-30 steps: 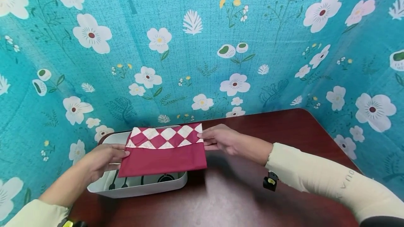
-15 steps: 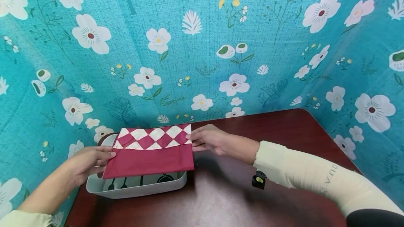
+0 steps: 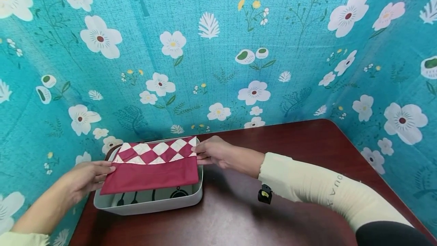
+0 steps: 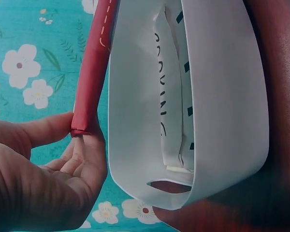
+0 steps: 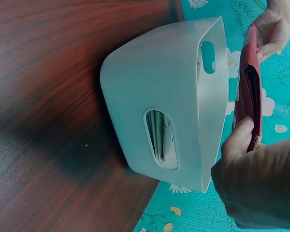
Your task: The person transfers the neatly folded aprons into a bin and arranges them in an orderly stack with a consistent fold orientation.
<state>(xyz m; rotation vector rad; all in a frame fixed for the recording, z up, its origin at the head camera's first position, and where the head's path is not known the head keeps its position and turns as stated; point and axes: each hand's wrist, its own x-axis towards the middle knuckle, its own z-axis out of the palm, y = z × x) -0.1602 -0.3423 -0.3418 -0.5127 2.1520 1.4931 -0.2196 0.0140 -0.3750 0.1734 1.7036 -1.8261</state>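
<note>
A folded dark red cloth (image 3: 150, 177) with a band of white and red diamonds is held flat over a pale grey plastic bin (image 3: 157, 208). My left hand (image 3: 82, 179) pinches its left edge between thumb and fingers; the left wrist view shows this grip on the thick red fold (image 4: 89, 82). At the opposite edge, my right hand (image 3: 216, 153) pinches the cloth near the diamond band. In the right wrist view the cloth's layers (image 5: 251, 92) gape slightly at that side, above the bin's rim. Pale folded fabric (image 4: 169, 96) with black print stands inside the bin, partly hidden by the cloth.
The bin has handle cutouts (image 5: 162, 140) in its ends and stands at the left of a dark reddish wooden table (image 3: 259, 208). Close behind and beside the table hangs a turquoise floral curtain (image 3: 218, 79).
Both hands have moved left together, carrying the cloth from partly beyond the bin's right end to squarely over it. The bin has stayed in place.
</note>
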